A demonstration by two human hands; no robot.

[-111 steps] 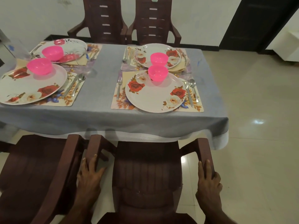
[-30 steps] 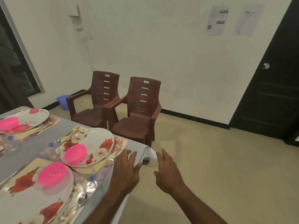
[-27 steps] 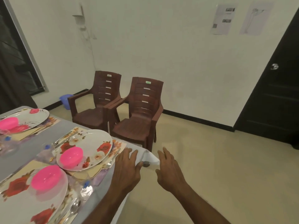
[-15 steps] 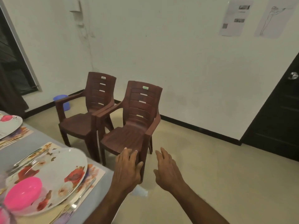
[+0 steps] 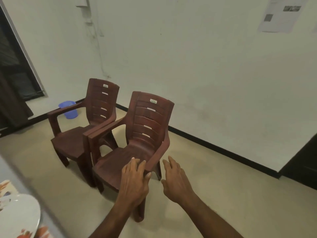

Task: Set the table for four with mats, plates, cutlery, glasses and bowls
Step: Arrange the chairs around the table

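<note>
Only a corner of the set table (image 5: pixel 15 177) shows at the bottom left, with part of a white floral plate (image 5: pixel 17 213) on a floral mat (image 5: pixel 5 184). Both my hands are held out in front of me with straight fingers and hold nothing. My left hand (image 5: pixel 134 181) hovers before the nearer brown chair (image 5: pixel 137 140), level with its right armrest. My right hand (image 5: pixel 175 179) is beside it, over the floor. Whether the left fingers touch the chair I cannot tell.
A second brown plastic chair (image 5: pixel 85 124) stands to the left of the nearer one, arms touching. A blue bucket (image 5: pixel 67 109) sits by the wall behind them. A dark door (image 5: pixel 303 167) is at the right, a dark window at the left.
My view has swung right, away from the table; the bowls and most plates have left the frame. I have come closer to the two chairs, hands still out in front.
</note>
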